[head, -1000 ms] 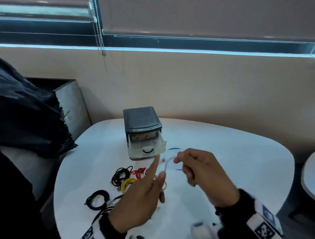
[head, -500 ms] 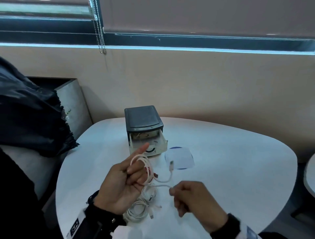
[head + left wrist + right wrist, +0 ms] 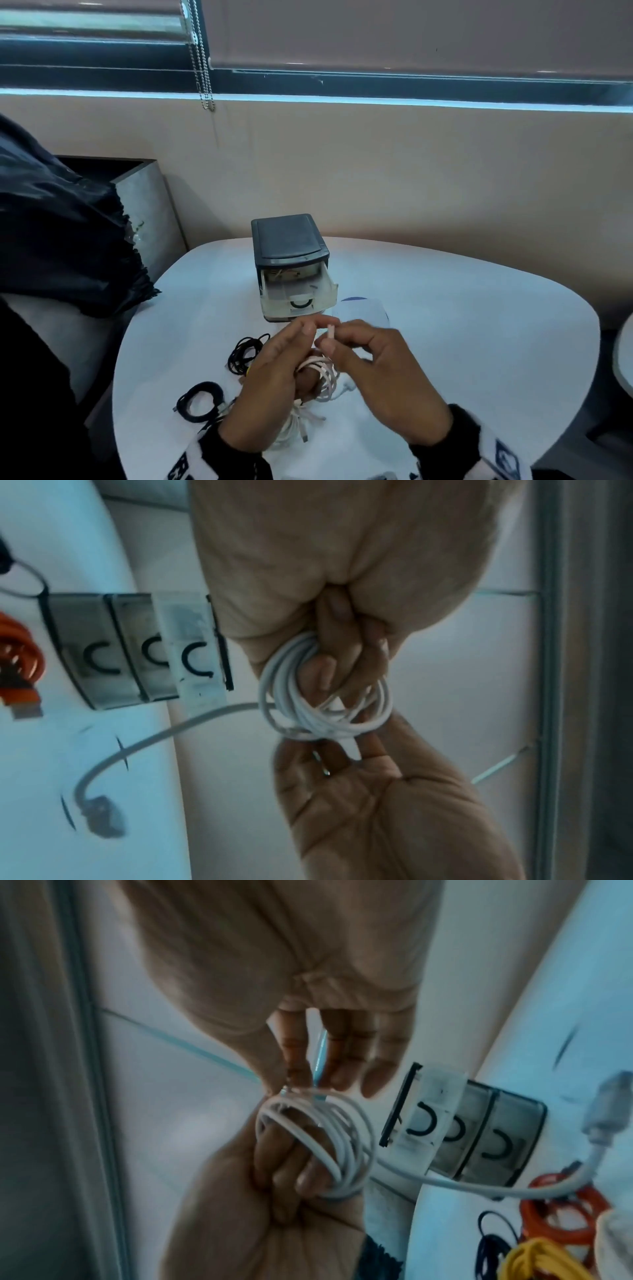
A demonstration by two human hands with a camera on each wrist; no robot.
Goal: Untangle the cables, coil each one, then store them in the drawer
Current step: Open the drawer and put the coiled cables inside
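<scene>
A white cable [image 3: 323,377] is wound in several loops round the curled fingers of my left hand [image 3: 305,356], held above the table. The coil [image 3: 325,704] shows plainly in the left wrist view and again in the right wrist view [image 3: 329,1145]. My right hand [image 3: 334,339] pinches the cable's white plug end [image 3: 351,746] between thumb and forefinger, right against the coil. The small drawer unit [image 3: 289,246] stands behind the hands, its top clear drawer [image 3: 301,298] pulled out.
On the white table [image 3: 479,342] left of my hands lie a loose black cable [image 3: 246,353] and a black coil [image 3: 202,401]. More white cable [image 3: 294,428] lies under my hands. Orange [image 3: 565,1213] and yellow [image 3: 541,1259] cables and a grey USB plug [image 3: 103,818] lie near the unit.
My right hand has come up from lower right to the left hand's fingertips, bringing the cable end with it. The slack between the hands is gone and more loops sit on the left fingers.
</scene>
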